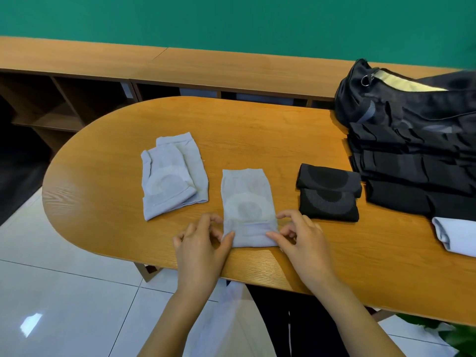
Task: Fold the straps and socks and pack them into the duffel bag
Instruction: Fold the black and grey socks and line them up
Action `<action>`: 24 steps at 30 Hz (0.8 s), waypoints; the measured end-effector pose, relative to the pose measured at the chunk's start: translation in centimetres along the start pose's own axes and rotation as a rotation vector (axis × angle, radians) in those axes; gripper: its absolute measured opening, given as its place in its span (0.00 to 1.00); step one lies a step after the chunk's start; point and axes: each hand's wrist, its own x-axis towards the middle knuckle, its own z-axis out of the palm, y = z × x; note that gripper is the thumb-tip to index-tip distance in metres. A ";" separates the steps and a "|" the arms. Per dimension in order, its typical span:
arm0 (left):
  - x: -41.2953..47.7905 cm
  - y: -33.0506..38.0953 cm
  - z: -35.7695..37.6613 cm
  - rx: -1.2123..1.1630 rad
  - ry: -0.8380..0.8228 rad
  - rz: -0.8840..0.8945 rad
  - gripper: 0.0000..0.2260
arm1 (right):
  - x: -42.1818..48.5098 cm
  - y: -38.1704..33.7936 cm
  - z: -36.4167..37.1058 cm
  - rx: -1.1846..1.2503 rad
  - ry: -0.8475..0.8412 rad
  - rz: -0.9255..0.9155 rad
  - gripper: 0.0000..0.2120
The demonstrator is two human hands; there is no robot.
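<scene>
Grip on both sides: left hand point(201, 243) and right hand point(301, 238) each lay a thumb on a near corner of the middle grey sock point(248, 207), with fingers curled at its edges. We read that as a light pinch, nothing lifted. Sock lies flat on the tabletop point(257, 130) near the front edge, well apart from the duffel bag point(412, 99), which sits far right with its zip open. Step, we judge: folding the near end away. We'd lift both corners together, keep side edges aligned, land the fold square and press the crease. Thin fabric may skew if one hand leads. Folded grey socks point(172, 176) lie left, folded black socks point(328, 191) right, black straps point(412, 171) stacked before the bag.
</scene>
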 end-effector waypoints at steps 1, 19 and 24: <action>0.0 0.0 -0.1 0.012 -0.003 -0.002 0.12 | 0.0 -0.1 0.1 0.000 -0.002 0.005 0.15; 0.8 -2.6 -0.6 0.089 -0.212 0.302 0.23 | 0.6 0.8 -0.2 -0.298 -0.203 -0.156 0.29; 0.9 -2.1 -0.6 0.059 -0.117 0.276 0.18 | 0.3 0.4 -0.9 -0.230 -0.222 -0.112 0.25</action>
